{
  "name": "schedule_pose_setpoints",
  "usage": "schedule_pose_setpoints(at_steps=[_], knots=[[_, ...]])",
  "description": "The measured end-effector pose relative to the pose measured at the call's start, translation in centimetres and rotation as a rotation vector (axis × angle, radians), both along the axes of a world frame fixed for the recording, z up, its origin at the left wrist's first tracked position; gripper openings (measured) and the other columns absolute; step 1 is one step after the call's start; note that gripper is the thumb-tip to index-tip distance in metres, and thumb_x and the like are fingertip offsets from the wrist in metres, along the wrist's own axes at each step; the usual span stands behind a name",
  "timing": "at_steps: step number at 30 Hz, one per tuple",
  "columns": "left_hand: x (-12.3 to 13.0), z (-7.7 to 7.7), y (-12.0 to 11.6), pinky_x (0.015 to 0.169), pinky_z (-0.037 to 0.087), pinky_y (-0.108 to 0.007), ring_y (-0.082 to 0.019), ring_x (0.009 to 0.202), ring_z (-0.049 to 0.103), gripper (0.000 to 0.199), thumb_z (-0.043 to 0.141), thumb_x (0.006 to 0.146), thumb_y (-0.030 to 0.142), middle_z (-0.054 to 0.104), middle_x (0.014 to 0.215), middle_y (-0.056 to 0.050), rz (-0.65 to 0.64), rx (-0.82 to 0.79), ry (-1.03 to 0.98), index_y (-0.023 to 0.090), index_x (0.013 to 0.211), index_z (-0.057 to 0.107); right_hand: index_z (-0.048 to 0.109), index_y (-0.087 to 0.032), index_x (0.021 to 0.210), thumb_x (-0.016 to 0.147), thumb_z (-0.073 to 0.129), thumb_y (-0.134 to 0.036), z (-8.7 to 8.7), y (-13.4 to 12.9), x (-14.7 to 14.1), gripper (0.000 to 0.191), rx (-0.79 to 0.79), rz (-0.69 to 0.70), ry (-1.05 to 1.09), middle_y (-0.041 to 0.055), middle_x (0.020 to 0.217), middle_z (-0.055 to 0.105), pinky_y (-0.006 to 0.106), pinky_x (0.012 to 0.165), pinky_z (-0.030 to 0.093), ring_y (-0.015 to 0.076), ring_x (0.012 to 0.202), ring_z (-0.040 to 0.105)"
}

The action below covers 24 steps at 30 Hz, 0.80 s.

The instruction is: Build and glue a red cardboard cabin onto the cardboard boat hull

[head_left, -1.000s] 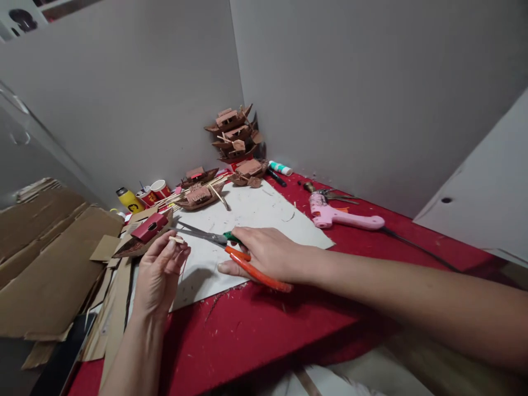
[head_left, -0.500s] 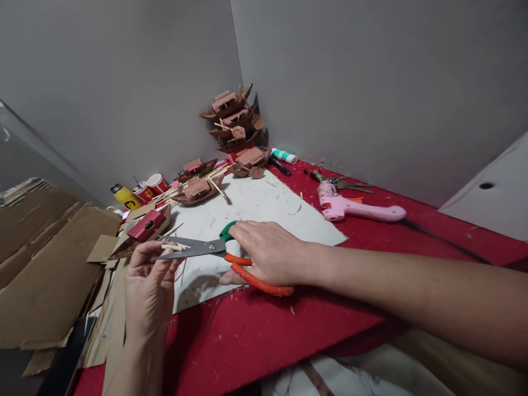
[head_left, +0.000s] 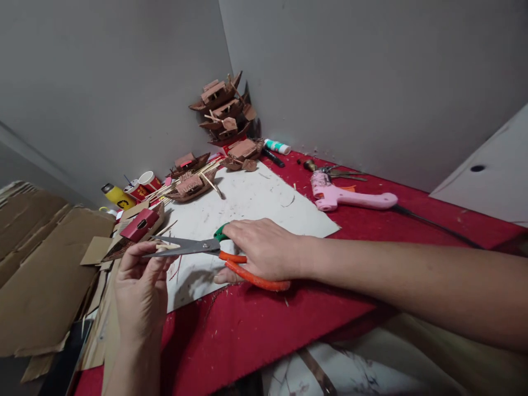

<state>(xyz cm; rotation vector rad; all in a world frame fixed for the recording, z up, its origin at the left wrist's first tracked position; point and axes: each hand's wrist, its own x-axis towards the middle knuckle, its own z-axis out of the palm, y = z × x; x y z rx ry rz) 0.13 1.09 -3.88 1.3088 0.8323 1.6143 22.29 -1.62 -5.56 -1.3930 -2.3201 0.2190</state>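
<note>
My right hand (head_left: 264, 250) is closed round the green and orange handles of a pair of scissors (head_left: 206, 246), whose blades point left and stand slightly apart. Between the blades lies a short pale wooden stick (head_left: 168, 247). My left hand (head_left: 142, 286) pinches the stick, its fingertips close against the lower blade; part of the stick is hidden by the fingers. Just behind the left hand is a model boat with a dark red cabin (head_left: 141, 224). Under both hands is a white board (head_left: 247, 192) strewn with scraps.
A pink glue gun (head_left: 355, 199) with its cord lies at the right on the red tabletop (head_left: 264, 341). Several brown model boats (head_left: 192, 186) stand at the back, some stacked in the corner. Cardboard sheets (head_left: 37, 275) lean at the left, near paper cups (head_left: 149, 180) and a yellow bottle (head_left: 117, 196).
The whole view has shifted a little, so everything appears slightly further left and up. Both hands keep their hold, and the blades look about as far apart as before.
</note>
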Motion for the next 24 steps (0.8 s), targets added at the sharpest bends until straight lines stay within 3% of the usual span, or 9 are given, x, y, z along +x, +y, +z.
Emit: schedule_pose_setpoints(at_steps=[24], knots=[[-0.07, 0.25, -0.02, 0.07, 0.057, -0.021, -0.01, 0.072, 0.066, 0.021, 0.082, 0.063, 0.011, 0.069, 0.077, 0.001, -0.009, 0.007, 0.055, 0.018, 0.077, 0.069, 0.058, -0.015, 0.097, 0.077, 0.043, -0.083, -0.25, 0.09, 0.2, 0.073, -0.017, 0.016, 0.031, 0.0126, 0.096, 0.067, 0.035, 0.066, 0.043, 0.0271, 0.082, 0.063]])
